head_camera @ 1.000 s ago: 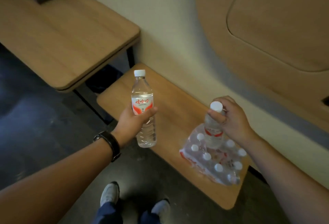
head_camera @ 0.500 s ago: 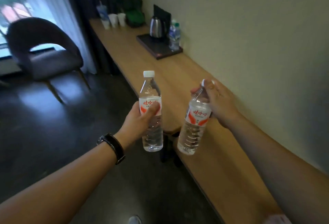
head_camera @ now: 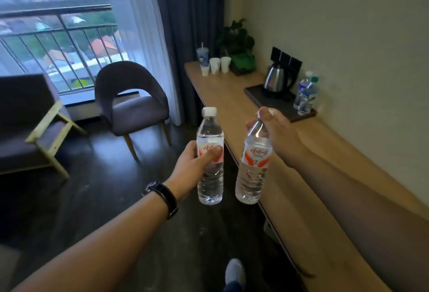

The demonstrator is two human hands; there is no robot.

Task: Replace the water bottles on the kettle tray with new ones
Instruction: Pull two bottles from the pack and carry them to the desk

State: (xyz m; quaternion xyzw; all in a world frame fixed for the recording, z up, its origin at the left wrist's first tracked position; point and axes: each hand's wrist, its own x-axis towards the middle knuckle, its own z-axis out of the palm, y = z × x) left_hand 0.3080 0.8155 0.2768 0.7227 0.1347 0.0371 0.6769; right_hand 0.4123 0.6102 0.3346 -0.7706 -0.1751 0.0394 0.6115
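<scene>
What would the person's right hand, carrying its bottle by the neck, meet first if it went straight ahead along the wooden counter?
Probably the near corner of the dark kettle tray, where two old bottles stand. The right hand has bare counter before that, though depth is uncertain.

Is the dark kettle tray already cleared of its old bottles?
No, two blue-labelled clear plastic bottles stand on the dark kettle tray beside the steel kettle.

Dim room, daylight from window (head_camera: 58, 24), edges warped.
</scene>
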